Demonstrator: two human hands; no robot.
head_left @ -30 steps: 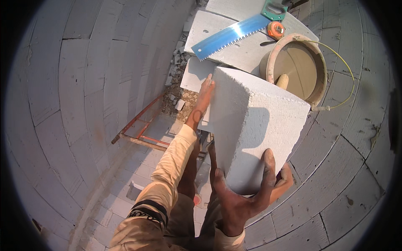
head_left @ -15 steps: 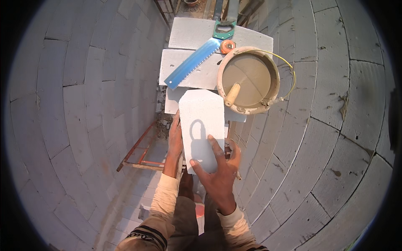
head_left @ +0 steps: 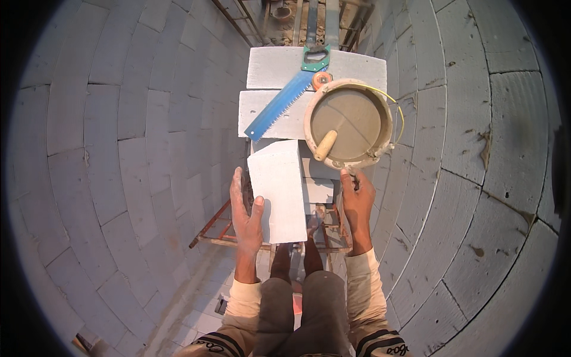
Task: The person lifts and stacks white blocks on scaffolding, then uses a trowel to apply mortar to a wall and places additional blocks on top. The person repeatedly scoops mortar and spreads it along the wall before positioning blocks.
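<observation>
- Our left hand (head_left: 247, 227), thumb and fingers spread, is at the left side of the pale block (head_left: 279, 193).
- We have that block just nearer us than the blue saw (head_left: 284, 106).
- Our right hand (head_left: 358, 205) is at the bucket (head_left: 308, 128)'s near edge; we cannot tell whether it grips.

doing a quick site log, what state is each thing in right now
Block: set askew
Bucket: open-topped, holding smooth mortar
Yellow handle: down on the right side
Wooden handle: sticking out over the near rim
Saw: lying flat across two other blocks
Tape measure: beside the saw, no drawn-out tape visible
Left hand: open, at the block's left side
Right hand: by the bucket's near rim, grip unclear
</observation>
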